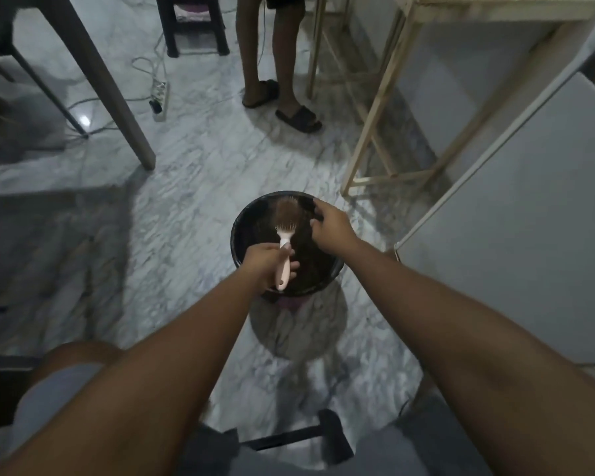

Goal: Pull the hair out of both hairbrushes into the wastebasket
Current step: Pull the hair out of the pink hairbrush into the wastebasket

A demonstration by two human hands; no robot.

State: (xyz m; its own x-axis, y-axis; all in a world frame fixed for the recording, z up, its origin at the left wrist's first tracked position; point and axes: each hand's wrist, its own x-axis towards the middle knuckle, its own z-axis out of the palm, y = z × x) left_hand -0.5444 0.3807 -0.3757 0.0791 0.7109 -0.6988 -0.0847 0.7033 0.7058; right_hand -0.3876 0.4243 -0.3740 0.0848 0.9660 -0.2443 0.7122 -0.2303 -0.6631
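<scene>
hairbrush [283,231] in left hand [267,262] over wastebasket [241,225].

Glossy veined marble floor [193,187], catching a bright glare by the left edge. Smooth pale pink plastic hairbrush [283,259], thin light tines clogged with matted brown hair [285,209]. Shiny black plastic wastebasket [244,221]. Raw, matt pale wood table frame [375,132]. Smooth matt white cabinet panel [529,252]. Black rubbery slides [298,118].

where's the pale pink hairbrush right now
In the head view's centre, the pale pink hairbrush is held by its handle in the left hand, over the black wastebasket.
</scene>
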